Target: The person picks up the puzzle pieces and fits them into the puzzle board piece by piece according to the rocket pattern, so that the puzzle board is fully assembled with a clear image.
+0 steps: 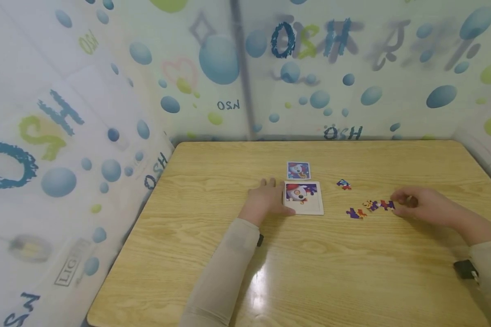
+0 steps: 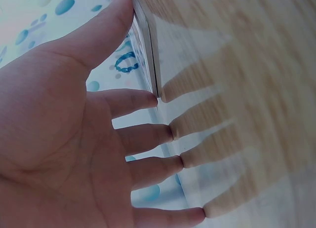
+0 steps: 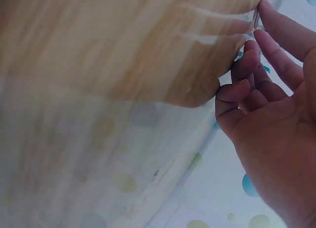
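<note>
A white square puzzle tray lies on the table, its upper part filled with a picture of a white cartoon face in a red hat. My left hand rests at the tray's left side, fingers spread and straight. In the left wrist view, the thumb and index fingertip touch the edge of the tray. Farther right, my right hand pinches a red and purple puzzle piece between thumb and index finger. The other fingers of the right hand are curled inward.
A small picture card lies just behind the tray. Loose puzzle pieces lie between tray and right hand: a blue and red one, a purple and orange one and a yellow one. A patterned wall borders the wooden table.
</note>
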The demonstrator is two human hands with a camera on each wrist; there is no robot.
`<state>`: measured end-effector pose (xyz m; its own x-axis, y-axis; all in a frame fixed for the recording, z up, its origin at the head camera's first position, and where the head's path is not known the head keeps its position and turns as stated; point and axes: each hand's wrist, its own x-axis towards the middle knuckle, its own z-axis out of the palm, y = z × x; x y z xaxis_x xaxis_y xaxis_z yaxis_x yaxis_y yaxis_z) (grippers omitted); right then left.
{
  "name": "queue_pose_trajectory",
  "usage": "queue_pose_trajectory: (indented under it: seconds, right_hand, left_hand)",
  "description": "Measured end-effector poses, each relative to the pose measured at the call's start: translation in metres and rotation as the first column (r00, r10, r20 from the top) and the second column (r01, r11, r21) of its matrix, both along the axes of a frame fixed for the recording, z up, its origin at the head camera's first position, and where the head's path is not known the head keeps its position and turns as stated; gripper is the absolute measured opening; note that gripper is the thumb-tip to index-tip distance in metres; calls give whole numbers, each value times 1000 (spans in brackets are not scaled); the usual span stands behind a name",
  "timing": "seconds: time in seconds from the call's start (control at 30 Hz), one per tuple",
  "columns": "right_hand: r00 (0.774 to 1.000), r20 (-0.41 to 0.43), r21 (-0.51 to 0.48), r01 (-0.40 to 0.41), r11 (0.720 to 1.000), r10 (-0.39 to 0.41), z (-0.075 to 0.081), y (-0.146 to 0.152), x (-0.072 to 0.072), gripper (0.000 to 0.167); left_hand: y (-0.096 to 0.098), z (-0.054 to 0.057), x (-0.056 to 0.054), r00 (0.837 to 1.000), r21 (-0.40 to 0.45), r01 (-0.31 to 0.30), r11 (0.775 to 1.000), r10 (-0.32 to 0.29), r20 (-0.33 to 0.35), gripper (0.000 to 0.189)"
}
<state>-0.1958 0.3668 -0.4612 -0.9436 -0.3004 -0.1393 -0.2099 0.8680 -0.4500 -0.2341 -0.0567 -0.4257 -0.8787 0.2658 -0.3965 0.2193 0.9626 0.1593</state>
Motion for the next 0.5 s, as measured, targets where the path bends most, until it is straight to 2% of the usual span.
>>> queue_pose_trajectory:
  seconds: [0.2, 0.5]
  right_hand:
    - [1000, -27, 9, -16, 1000, 17, 0, 1, 2, 35]
    - [992, -104, 86, -64, 994, 72, -1, -3, 4, 26]
  left_hand:
    - [1, -2, -1, 1000, -15, 1, 1000, -1, -3, 108]
    - [1, -2, 0, 1000, -8, 0, 1000, 0, 10, 107]
